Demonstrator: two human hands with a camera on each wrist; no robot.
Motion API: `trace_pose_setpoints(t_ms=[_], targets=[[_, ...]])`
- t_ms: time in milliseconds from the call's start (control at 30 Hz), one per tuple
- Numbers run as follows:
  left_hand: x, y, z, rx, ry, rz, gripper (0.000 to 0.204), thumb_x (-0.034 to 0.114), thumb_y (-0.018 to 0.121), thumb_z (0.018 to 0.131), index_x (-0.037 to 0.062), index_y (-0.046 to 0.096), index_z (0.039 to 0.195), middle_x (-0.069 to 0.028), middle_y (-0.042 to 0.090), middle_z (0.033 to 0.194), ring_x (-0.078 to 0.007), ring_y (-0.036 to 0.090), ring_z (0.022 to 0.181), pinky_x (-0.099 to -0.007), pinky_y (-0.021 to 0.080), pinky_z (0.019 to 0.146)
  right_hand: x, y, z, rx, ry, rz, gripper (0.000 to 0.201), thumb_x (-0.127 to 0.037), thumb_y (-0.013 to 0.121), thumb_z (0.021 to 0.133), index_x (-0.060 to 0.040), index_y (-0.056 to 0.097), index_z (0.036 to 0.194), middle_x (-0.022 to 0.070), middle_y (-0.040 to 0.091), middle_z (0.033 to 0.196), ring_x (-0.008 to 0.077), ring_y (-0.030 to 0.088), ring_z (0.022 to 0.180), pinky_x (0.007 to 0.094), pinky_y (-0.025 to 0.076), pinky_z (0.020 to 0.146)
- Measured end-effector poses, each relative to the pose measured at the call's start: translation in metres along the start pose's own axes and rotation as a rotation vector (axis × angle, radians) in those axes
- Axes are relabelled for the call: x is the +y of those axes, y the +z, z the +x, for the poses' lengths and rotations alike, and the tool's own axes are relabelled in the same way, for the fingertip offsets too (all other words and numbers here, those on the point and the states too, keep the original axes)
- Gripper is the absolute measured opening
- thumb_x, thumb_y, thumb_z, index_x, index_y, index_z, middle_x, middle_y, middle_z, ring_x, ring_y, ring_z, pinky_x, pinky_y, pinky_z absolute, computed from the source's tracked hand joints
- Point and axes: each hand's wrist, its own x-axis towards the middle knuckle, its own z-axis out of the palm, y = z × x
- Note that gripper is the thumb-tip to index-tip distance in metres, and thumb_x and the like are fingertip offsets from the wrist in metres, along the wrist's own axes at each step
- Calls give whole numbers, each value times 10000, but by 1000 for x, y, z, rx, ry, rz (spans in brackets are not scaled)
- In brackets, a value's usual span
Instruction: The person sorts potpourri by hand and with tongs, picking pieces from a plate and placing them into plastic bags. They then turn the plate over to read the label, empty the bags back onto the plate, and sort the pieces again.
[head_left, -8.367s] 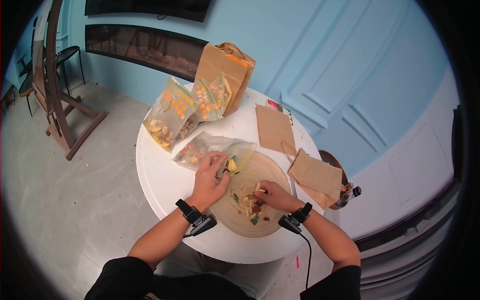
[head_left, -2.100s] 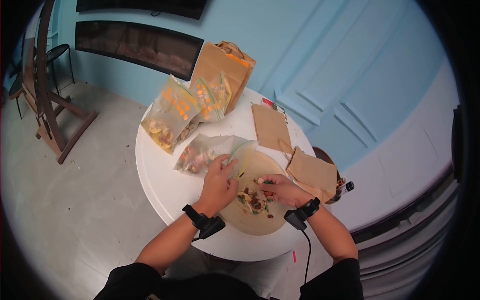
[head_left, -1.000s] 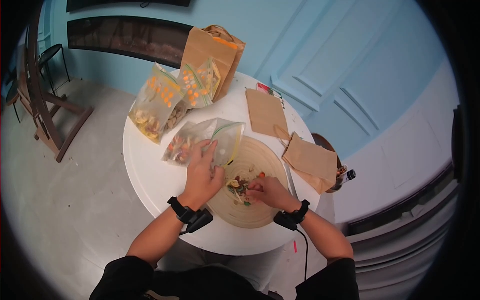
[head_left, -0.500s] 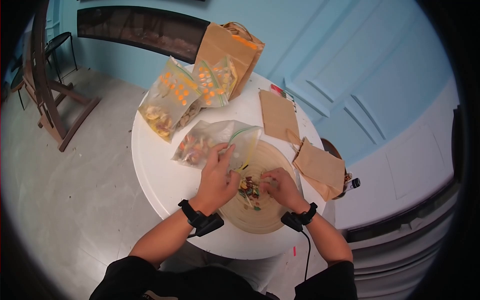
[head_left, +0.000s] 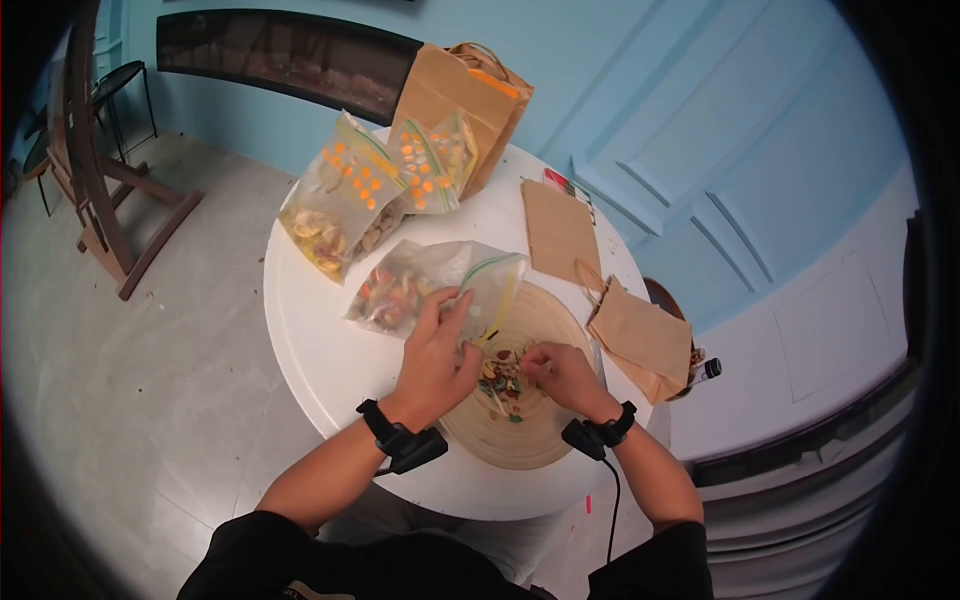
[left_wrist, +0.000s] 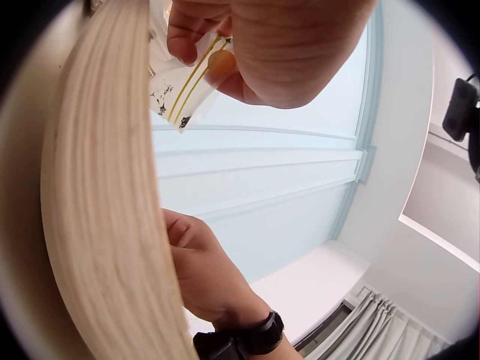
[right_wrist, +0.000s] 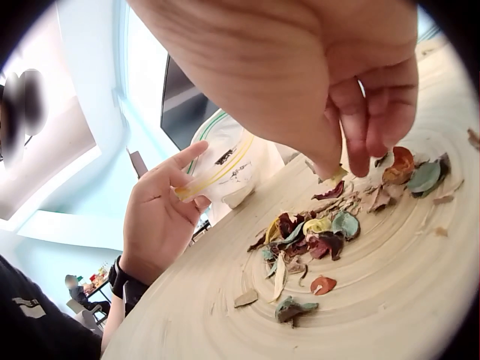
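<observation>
Nearest me in the head view are two black sleeves (head_left: 255, 560) and a black wrist strap (head_left: 605, 430) on each arm. Just past them lies a round wooden board (head_left: 510, 447), and on it a loose heap of dried pieces (right_wrist: 322, 244) in maroon, green, yellow and orange. The right hand (head_left: 565, 382) is over the heap, its fingers bent downward and narrowly spaced, the tips right at the pieces; I cannot tell whether one is caught between them. The left hand (head_left: 435, 362) pinches the edge of a clear zip bag (head_left: 393, 288), whose mouth overlaps the board's far left side while its filled end lies on the white tabletop (head_left: 315, 360).

Farther off I have a clear bag with orange dots (head_left: 340, 215), a smaller dotted bag (head_left: 425, 170) beside it and a tall paper bag (head_left: 460, 105) behind. To their right lie a flat brown packet (head_left: 562, 232) and a small paper bag (head_left: 640, 335). A blue wall (head_left: 680, 90) stands beyond.
</observation>
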Motion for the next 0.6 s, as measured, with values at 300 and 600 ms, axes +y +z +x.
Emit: trace_pose_setpoints(t_ms=[300,600], targets=[[-1,2,-1,-3,10,19,593,-22,582,797,-9,541,1389,-171,490,1351,-241,614,910,-295,574,616,-12,-10,-16,115,-6,147,146,-56,766,861,-29,729,1000,61,686,900,150,625,779,282,507,693],[-1,2,0,-12,-6,18,599,-15,581,798,-12,538,1395,-179,488,1352,-240,607,906,-294,562,612,-10,-7,-17,116,-98,167,125,-75,787,850,-47,740,963,54,667,1020,142,656,852,265,513,695]])
